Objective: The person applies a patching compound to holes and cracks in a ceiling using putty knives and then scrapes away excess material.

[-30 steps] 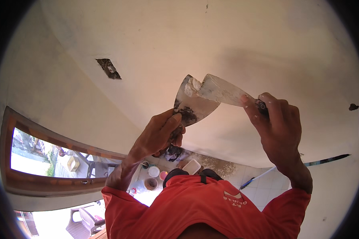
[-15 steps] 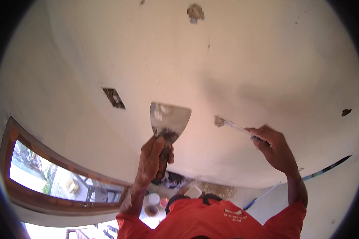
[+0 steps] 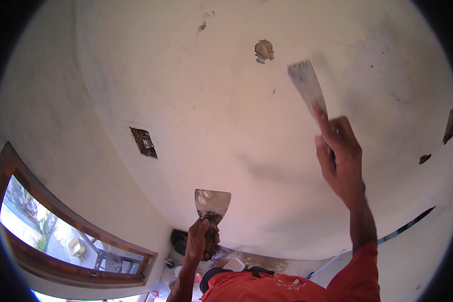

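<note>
Head view. Your left hand, low and left of centre, has its fingers closed around the handle of a broad putty knife; the blade points upward and bears pale smears and a dark patch near the handle. Your right hand, higher and to the right, grips the handle of a second scraper, the index finger extended along its blade and the other fingers curled. This blade tilts up and leftward before the pale wall, its tip just below and right of a rounded hole; whether it touches the surface cannot be told. A rectangular recess lies left of both tools, above a wood-framed window. Below is your red shirt.
</note>
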`<state>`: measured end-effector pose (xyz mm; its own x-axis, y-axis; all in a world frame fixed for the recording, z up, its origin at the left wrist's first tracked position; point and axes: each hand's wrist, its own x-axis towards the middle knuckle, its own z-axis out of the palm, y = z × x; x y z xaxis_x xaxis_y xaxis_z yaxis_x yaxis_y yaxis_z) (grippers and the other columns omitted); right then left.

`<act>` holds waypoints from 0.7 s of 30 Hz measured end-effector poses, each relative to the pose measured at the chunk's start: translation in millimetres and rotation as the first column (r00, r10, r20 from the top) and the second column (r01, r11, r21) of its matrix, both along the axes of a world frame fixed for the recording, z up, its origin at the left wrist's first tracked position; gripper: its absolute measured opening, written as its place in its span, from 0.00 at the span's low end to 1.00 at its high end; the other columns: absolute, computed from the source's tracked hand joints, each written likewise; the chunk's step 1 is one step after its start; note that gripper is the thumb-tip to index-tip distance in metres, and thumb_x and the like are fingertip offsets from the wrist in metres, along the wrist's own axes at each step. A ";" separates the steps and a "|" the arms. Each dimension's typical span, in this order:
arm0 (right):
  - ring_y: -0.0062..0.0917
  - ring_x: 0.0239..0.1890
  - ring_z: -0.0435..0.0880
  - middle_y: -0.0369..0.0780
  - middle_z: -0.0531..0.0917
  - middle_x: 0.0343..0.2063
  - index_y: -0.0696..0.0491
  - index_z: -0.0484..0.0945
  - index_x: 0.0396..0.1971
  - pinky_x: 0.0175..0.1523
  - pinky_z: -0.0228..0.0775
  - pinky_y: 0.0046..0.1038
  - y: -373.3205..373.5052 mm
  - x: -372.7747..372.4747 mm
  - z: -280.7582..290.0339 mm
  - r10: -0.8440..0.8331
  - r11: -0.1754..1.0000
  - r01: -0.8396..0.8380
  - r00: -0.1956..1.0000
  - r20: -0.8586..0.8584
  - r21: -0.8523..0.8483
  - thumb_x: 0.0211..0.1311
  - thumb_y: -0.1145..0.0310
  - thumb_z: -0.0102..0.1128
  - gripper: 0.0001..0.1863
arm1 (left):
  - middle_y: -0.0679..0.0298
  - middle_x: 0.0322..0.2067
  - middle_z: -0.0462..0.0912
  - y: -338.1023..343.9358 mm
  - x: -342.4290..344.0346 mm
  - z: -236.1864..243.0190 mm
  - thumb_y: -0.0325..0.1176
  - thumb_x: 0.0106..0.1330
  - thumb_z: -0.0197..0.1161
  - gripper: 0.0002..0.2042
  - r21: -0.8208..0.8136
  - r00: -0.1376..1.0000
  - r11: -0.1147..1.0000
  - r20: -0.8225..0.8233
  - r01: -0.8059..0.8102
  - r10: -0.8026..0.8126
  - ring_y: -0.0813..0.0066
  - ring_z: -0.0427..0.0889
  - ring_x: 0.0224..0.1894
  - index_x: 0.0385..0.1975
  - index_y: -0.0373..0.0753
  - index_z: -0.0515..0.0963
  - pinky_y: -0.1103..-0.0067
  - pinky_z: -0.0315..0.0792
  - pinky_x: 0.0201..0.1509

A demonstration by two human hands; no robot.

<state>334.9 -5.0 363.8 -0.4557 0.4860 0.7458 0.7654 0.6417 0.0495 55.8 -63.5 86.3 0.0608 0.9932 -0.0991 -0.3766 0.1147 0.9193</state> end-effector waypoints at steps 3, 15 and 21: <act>0.23 0.23 0.73 0.37 0.70 0.30 0.40 0.68 0.68 0.24 0.70 0.25 42.0 -2.1 25.4 -0.295 0.942 0.257 0.941 0.164 0.217 0.51 0.81 0.62 0.41 | 0.60 0.23 0.77 9.3 5.9 2.0 0.41 0.76 0.46 0.18 -0.054 1.000 0.998 -0.015 0.021 -0.022 0.74 0.79 0.22 0.34 0.30 0.73 0.77 0.74 0.26; 0.20 0.26 0.75 0.34 0.70 0.33 0.40 0.69 0.67 0.25 0.73 0.24 91.7 -30.3 45.1 -0.556 0.806 0.340 0.716 0.423 0.484 0.51 0.80 0.62 0.39 | 0.60 0.20 0.77 17.4 -4.2 -46.1 0.44 0.75 0.48 0.20 -0.129 1.000 0.992 -0.014 -0.001 0.000 0.75 0.77 0.18 0.33 0.31 0.74 0.81 0.71 0.22; 0.20 0.20 0.72 0.36 0.73 0.32 0.50 0.70 0.65 0.18 0.66 0.24 90.8 -18.5 36.9 -0.561 0.808 0.303 0.660 0.500 0.506 0.53 0.78 0.61 0.35 | 0.60 0.20 0.77 18.8 -3.3 -51.6 0.44 0.75 0.49 0.19 -0.114 1.000 0.993 -0.018 -0.004 0.002 0.74 0.77 0.18 0.33 0.31 0.74 0.79 0.71 0.22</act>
<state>316.4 85.8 400.8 -0.6663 0.5116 0.5425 0.6656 0.0800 0.7420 52.5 -44.7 34.6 0.0550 0.9755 -0.2130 -0.3609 0.2183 0.9067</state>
